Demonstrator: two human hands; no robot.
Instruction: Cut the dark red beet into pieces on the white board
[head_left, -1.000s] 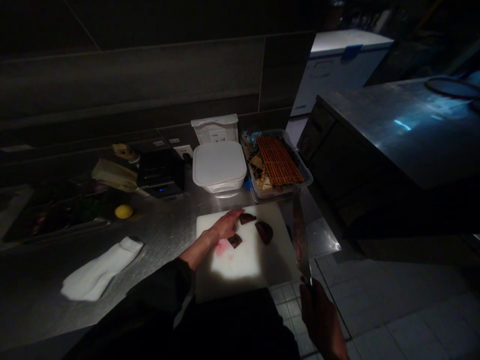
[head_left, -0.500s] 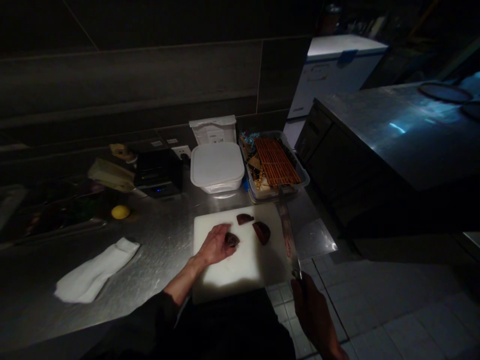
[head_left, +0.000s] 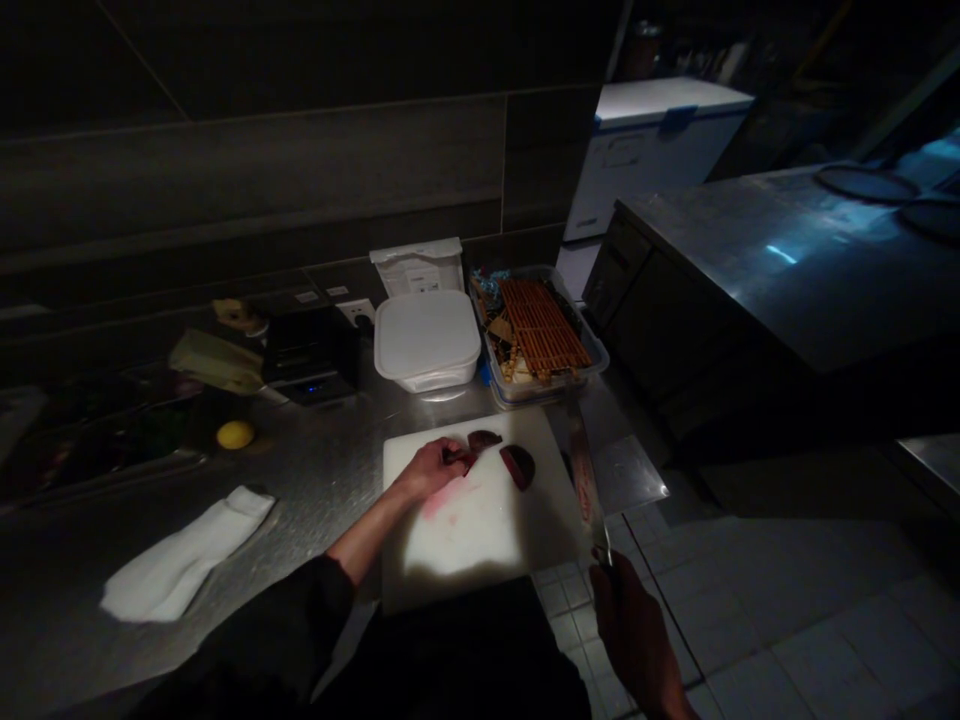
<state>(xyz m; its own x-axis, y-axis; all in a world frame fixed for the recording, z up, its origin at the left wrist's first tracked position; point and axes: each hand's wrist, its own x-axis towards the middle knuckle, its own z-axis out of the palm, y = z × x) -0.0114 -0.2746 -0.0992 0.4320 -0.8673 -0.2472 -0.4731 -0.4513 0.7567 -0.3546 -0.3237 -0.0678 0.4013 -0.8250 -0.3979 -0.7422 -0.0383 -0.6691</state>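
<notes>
A white cutting board lies on the steel counter with a pink stain near its middle. My left hand rests on the board's upper left, fingers closed on a dark red beet piece. Two more beet pieces lie beside it: a small one touching or just right of my fingertips, and a larger one further right. My right hand is low at the right, off the counter's edge, gripping the handle of a long knife whose blade points away over the board's right side.
Behind the board stand a lidded white tub, a white box and a clear tray of wooden sticks. A folded white cloth, a lemon and a black device lie left. A steel counter stands right.
My left hand took hold of the lower beet piece and carried it up the board next to the small piece, uncovering the pink stain. The knife stayed about where it was.
</notes>
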